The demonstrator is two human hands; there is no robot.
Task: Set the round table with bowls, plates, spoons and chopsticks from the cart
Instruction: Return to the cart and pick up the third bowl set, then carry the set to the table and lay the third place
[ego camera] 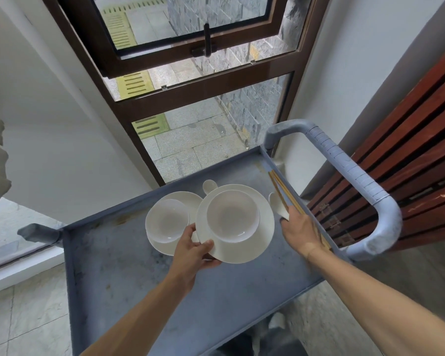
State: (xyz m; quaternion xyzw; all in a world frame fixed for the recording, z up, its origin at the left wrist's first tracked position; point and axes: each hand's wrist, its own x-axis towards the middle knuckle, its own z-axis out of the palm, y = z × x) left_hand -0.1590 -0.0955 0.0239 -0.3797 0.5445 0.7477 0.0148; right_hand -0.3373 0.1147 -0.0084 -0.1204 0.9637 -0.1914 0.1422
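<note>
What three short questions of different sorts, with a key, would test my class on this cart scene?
1. True or false: the bowl near the left hand sits on a plate.
2. Which does the right hand reach? A) the cart's handle B) the chopsticks and a spoon C) the window latch
3. How many bowl-on-plate sets are on the cart?

Key: 1 true; 2 B; 3 two.

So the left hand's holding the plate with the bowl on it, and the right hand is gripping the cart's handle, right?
Not quite. In the head view the left hand does hold the plate with the bowl on it, but the right hand is on the chopsticks by the cart's side wall, not the handle.
</note>
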